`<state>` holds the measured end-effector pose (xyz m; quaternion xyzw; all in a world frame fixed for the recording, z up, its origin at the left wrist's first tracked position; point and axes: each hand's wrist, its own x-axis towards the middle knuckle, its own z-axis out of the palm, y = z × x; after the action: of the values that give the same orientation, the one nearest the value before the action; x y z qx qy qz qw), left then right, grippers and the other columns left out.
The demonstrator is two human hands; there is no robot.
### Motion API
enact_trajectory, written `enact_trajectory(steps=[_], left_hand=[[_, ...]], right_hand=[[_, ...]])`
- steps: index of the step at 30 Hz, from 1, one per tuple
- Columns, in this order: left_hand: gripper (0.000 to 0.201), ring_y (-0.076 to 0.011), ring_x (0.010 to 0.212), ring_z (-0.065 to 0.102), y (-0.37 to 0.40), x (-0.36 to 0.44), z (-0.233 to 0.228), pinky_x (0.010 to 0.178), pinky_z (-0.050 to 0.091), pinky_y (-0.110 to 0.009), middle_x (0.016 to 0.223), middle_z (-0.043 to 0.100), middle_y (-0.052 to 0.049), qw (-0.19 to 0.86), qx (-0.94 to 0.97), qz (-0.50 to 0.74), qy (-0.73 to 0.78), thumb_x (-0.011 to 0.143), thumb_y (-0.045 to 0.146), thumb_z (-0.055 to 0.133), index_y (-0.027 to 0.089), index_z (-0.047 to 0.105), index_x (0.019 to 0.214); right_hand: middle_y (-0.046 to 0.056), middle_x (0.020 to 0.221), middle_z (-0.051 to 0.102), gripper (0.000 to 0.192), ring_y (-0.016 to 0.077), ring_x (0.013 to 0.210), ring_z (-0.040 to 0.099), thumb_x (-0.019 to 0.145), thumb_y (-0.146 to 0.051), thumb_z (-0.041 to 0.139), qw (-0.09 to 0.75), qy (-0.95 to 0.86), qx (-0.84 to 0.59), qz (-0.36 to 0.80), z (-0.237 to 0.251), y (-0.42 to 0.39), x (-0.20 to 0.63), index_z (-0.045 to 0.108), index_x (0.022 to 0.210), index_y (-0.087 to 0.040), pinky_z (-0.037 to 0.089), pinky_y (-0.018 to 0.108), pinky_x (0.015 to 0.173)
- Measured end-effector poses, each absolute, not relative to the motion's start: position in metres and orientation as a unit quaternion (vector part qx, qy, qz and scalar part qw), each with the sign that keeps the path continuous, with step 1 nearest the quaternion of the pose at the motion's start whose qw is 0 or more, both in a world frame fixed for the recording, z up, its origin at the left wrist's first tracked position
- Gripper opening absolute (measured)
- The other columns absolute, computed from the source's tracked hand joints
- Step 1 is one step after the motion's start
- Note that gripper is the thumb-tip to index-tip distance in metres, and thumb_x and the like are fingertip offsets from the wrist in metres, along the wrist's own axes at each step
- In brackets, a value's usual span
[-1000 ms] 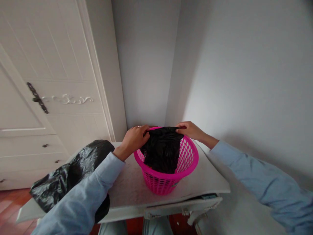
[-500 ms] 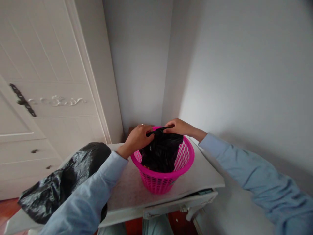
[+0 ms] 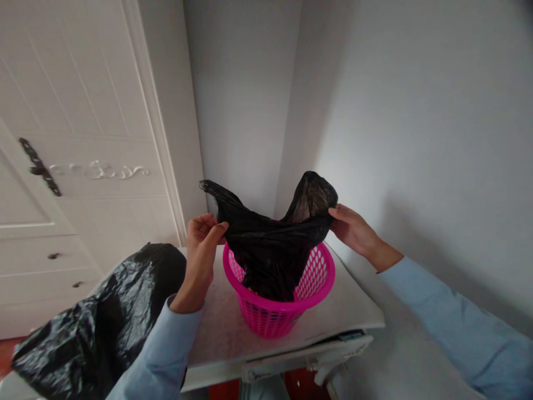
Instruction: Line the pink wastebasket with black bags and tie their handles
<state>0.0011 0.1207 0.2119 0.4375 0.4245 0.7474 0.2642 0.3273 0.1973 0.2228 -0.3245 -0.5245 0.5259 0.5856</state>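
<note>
A black plastic bag (image 3: 272, 250) is stretched between my two hands, its lower part down inside a pink plastic basket (image 3: 270, 322). My left hand (image 3: 200, 253) pinches the bag's left edge between thumb and fingers. At the right edge, my right hand (image 3: 353, 230) grips the plastic, thumb on the near side. The bag's top stands above the basket's rim, with one corner sticking up at the left and an opened fold at the right. What lies in the bottom of the basket is mostly hidden by the bag.
The basket stands on a white table (image 3: 220, 339) with a drawer front (image 3: 308, 358) below its edge. A larger black plastic bag (image 3: 120, 305) lies at the left, beside my left forearm. A white wardrobe (image 3: 91, 111) and grey walls (image 3: 400, 111) enclose the corner.
My hands have moved apart, the left one leftward and the right one rightward. Between them the bag's top has been spread wide and raised above the basket.
</note>
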Motion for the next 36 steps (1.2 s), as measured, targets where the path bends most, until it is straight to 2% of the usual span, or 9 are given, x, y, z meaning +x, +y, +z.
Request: enact_trajectory(steps=[4,7,10,13,16,25,29,32,36], left_hand=[[0.084,-0.0272,0.121,0.06,0.119,0.007,0.234,0.093,0.055,-0.042,0.137,0.053,-0.016,0.02,0.565,0.688,0.454,0.07,0.038,0.078,0.023,0.039,0.142],[0.075,-0.0379,0.15,0.034,0.115,0.01,0.25,0.115,0.037,-0.059,0.159,0.039,-0.02,-0.177,0.691,0.533,0.455,0.08,0.036,0.073,0.023,0.043,0.147],[0.059,-0.0433,0.158,0.012,0.113,0.014,0.261,0.122,0.016,-0.066,0.164,0.038,-0.017,-0.251,0.79,0.361,0.427,0.087,0.041,0.071,0.023,0.056,0.141],[0.056,-0.0393,0.142,0.048,0.116,0.017,0.267,0.121,0.019,-0.065,0.138,0.066,-0.016,-0.202,0.871,0.206,0.397,0.09,0.053,0.069,0.023,0.062,0.136],[0.035,-0.0306,0.101,0.071,0.119,0.013,0.272,0.105,0.044,-0.053,0.1,0.077,-0.012,-0.176,0.888,0.107,0.411,0.096,0.049,0.063,0.019,0.073,0.111],[0.041,-0.0257,0.082,0.074,0.046,-0.007,0.258,0.076,0.058,-0.04,0.091,0.077,-0.006,-0.22,0.824,0.317,0.415,0.096,0.061,0.055,0.026,0.073,0.108],[0.027,-0.0237,0.077,0.075,-0.002,0.003,0.226,0.065,0.062,-0.037,0.09,0.078,-0.004,-0.193,0.831,0.338,0.399,0.096,0.048,0.059,0.032,0.072,0.113],[0.024,-0.0228,0.071,0.076,-0.02,0.005,0.199,0.057,0.065,-0.033,0.086,0.079,-0.002,-0.176,0.833,0.362,0.38,0.096,0.048,0.057,0.035,0.073,0.109],[0.02,-0.0203,0.07,0.077,-0.02,0.003,0.16,0.059,0.067,-0.025,0.086,0.08,0.0,-0.12,0.856,0.34,0.371,0.096,0.038,0.056,0.035,0.075,0.098]], right_hand=[[0.003,0.095,0.073,0.059,0.0206,0.089,0.068,0.054,-0.038,0.096,0.607,-0.567,-0.358,0.426,0.243,0.187,0.315,0.06,0.098,-0.021,0.055,0.037,0.089],[0.008,0.103,0.075,0.06,0.0222,0.089,0.069,0.058,-0.044,0.095,0.549,-0.614,-0.362,0.436,0.259,0.184,0.305,0.067,0.103,-0.017,0.057,0.038,0.086],[0.011,0.099,0.076,0.057,0.0211,0.081,0.068,0.061,-0.052,0.093,0.496,-0.62,-0.378,0.475,0.268,0.183,0.299,0.073,0.098,-0.012,0.058,0.037,0.079],[0.01,0.096,0.076,0.054,0.0199,0.081,0.067,0.06,-0.052,0.094,0.516,-0.609,-0.363,0.481,0.271,0.182,0.296,0.075,0.092,-0.013,0.057,0.035,0.08],[0.007,0.094,0.074,0.048,0.017,0.081,0.065,0.061,-0.05,0.094,0.567,-0.581,-0.334,0.478,0.273,0.182,0.301,0.073,0.087,-0.015,0.056,0.03,0.077],[-0.001,0.072,0.064,0.044,0.0108,0.057,0.056,0.054,-0.037,0.094,0.635,-0.47,-0.403,0.463,0.254,0.162,0.343,0.063,0.08,-0.02,0.054,0.025,0.056],[-0.003,0.06,0.058,0.049,0.011,0.049,0.05,0.056,-0.041,0.093,0.609,-0.468,-0.436,0.469,0.23,0.132,0.362,0.069,0.094,-0.021,0.048,0.024,0.047],[-0.006,0.044,0.044,0.044,0.01,0.041,0.039,0.058,-0.045,0.093,0.582,-0.455,-0.462,0.491,0.205,0.108,0.376,0.067,0.085,-0.022,0.042,0.025,0.044],[-0.004,0.045,0.046,0.044,0.0096,0.042,0.037,0.053,-0.045,0.096,0.566,-0.41,-0.483,0.527,0.16,0.089,0.387,0.063,0.073,-0.022,0.043,0.029,0.049]])
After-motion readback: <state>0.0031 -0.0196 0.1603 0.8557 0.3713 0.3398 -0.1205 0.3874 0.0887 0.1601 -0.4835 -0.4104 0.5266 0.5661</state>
